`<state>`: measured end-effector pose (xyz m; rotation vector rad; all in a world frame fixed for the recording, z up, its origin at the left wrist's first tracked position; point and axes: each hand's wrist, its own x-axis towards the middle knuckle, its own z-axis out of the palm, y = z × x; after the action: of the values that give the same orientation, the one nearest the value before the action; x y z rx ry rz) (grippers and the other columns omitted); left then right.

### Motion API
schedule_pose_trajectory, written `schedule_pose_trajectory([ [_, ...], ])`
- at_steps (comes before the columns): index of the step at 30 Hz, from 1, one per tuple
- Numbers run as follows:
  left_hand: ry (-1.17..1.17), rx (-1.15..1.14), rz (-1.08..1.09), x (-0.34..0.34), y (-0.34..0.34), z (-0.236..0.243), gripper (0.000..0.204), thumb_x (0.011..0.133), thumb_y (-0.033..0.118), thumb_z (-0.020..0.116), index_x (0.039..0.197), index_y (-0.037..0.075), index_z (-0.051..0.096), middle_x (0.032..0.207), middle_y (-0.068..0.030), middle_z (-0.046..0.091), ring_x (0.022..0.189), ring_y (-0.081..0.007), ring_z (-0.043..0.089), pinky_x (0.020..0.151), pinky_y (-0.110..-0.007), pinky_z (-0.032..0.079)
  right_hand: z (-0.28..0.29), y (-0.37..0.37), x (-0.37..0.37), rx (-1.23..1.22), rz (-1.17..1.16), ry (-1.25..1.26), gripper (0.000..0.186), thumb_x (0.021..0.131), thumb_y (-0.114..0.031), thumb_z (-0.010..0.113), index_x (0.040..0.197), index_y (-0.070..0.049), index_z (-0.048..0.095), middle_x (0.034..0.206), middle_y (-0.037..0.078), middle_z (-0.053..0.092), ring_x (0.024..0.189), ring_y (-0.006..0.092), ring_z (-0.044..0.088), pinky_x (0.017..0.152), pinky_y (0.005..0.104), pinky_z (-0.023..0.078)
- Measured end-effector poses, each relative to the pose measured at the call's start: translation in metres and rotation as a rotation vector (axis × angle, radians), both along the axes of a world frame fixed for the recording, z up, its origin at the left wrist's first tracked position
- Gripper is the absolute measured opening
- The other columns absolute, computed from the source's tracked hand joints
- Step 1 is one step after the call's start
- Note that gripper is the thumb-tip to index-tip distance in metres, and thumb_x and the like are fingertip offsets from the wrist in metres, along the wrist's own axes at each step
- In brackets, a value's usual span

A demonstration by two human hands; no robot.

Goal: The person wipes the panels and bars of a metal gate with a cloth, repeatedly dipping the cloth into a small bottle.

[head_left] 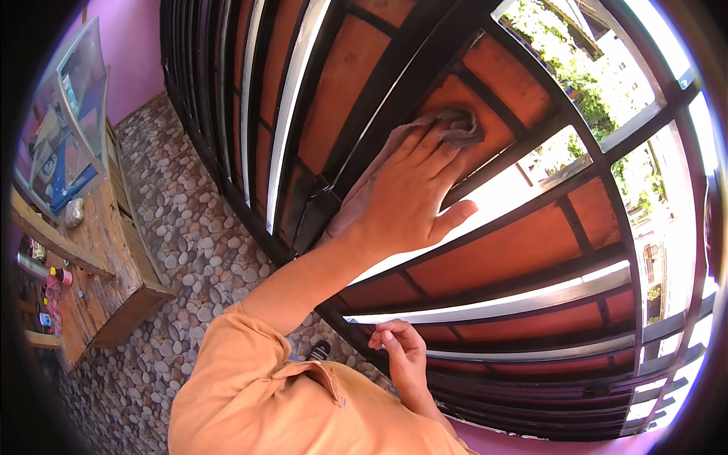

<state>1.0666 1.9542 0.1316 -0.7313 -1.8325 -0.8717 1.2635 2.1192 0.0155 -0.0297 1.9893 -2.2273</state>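
My left hand [406, 193] presses a greyish-brown cloth [455, 125] against a slatted gate [379, 98] of black metal bars and orange-brown panels. Its fingers lie over the cloth, with the thumb sticking out to the right. Part of the cloth hangs down behind my wrist, and some of it is hidden by the hand. Lower down, near my body, my right hand [402, 350] is held up close to the lower slats. Its fingers are curled in toward the thumb, and nothing shows between them.
A worn wooden table [114, 262] with small bottles and other items stands at the left, beside a glass-sided case [72, 129]. Pebble-patterned flooring [193, 205] runs between table and gate. Bright gaps show greenery [561, 61] outside.
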Motion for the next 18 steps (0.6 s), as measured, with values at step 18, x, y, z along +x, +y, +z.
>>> schedule_pose_trajectory([
  [18, 0.003, -0.069, 0.000, 0.003, 0.000, 0.002, 0.063, 0.100, 0.045, 0.047, 0.130, -0.009, 0.055, 0.129, -0.0243, 0.053, 0.130, -0.0454, 0.042, 0.116, -0.055, 0.028, 0.001, 0.000, 0.006, -0.004, -0.005, -0.070, 0.014, 0.102, -0.007, 0.059, 0.111, 0.002, 0.065, 0.093, 0.008, 0.068, 0.086, 0.0162, 0.064, 0.081, 0.0306, 0.050],
])
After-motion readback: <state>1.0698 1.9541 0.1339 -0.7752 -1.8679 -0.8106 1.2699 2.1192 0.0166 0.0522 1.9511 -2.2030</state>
